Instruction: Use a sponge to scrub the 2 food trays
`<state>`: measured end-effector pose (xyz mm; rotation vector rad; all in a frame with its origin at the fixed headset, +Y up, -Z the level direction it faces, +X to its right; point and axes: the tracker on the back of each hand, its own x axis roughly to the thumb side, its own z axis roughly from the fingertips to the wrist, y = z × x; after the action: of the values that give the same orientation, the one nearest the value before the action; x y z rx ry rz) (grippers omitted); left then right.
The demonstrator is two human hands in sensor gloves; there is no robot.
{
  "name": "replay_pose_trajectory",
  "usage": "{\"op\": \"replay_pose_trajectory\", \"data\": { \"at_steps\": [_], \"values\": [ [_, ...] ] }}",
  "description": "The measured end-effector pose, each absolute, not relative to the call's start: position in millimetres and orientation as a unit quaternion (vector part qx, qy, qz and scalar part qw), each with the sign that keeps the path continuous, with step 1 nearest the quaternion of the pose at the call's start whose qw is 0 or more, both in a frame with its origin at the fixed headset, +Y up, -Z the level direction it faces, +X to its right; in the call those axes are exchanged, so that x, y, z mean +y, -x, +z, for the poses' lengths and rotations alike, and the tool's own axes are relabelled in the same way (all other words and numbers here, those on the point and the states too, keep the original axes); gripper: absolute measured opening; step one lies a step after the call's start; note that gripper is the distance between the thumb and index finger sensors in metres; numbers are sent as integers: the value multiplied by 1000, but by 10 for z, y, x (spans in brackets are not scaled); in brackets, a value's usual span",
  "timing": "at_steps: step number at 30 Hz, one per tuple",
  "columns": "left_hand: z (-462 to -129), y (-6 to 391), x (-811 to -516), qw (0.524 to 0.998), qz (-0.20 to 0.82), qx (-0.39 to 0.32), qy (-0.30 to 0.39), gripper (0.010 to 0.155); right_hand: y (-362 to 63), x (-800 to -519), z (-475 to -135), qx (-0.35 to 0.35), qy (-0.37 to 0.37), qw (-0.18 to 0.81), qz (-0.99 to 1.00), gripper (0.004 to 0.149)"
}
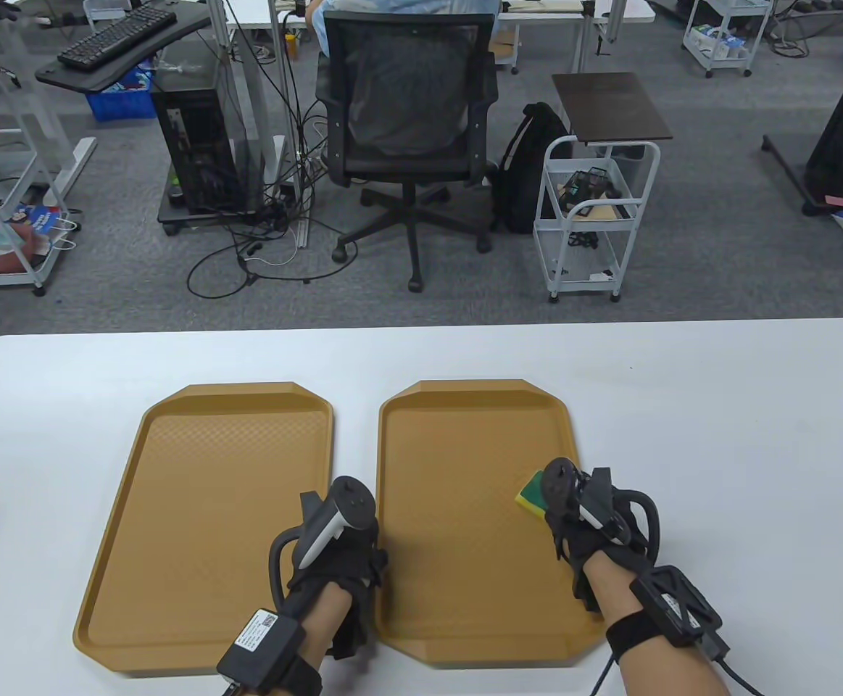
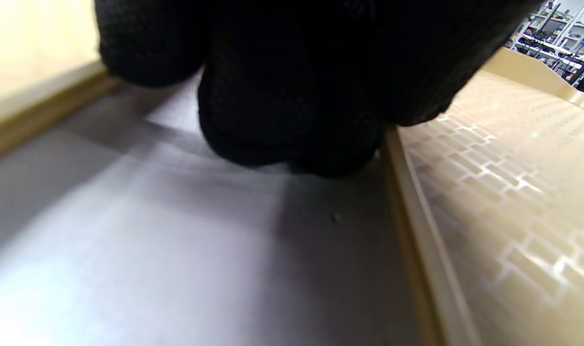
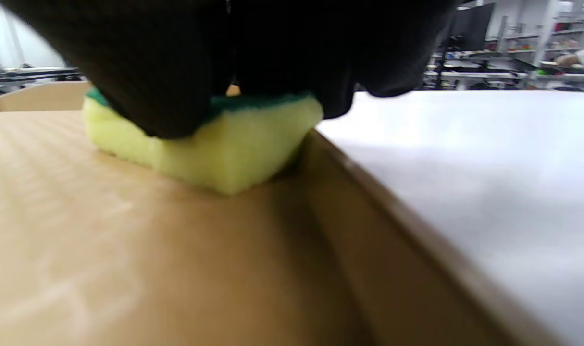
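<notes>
Two brown food trays lie side by side on the white table (image 1: pixel 718 435), the left tray (image 1: pixel 211 507) and the right tray (image 1: pixel 457 464). A yellow sponge with a green top (image 1: pixel 530 494) sits flat inside the right tray against its right rim. My right hand (image 1: pixel 562 500) grips the sponge from above; in the right wrist view its fingers (image 3: pixel 176 72) wrap over the sponge (image 3: pixel 224 149). My left hand (image 1: pixel 349 525) rests in the gap between the trays. Its curled fingers (image 2: pixel 292 120) touch the table strip beside the right tray's rim (image 2: pixel 407 216) and hold nothing.
Past the table's far edge stand a black office chair (image 1: pixel 407 123), a white trolley (image 1: pixel 595 210) and a computer tower (image 1: pixel 193 145). White table surface stretches to the right of the right tray and to the left of the left tray.
</notes>
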<state>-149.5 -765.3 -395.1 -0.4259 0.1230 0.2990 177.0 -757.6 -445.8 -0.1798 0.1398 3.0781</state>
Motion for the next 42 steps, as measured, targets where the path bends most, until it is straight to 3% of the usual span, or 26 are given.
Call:
{"op": "replay_pose_trajectory", "data": {
  "at_steps": [11,26,30,42],
  "values": [
    [-3957,1503,-7656,964,151,58,212,60,-1696,-7594,-5136,48,162,66,983,55],
    [-3965,1507,-7661,963,153,55,213,59,-1700,-7659,-5486,34,214,157,964,57],
    [-3967,1509,-7663,963,154,53,214,60,-1411,-7680,-5458,19,177,135,975,58],
    [-3969,1512,-7668,963,154,51,215,60,-407,-7705,-5337,87,-11,149,985,63]
  ]
}}
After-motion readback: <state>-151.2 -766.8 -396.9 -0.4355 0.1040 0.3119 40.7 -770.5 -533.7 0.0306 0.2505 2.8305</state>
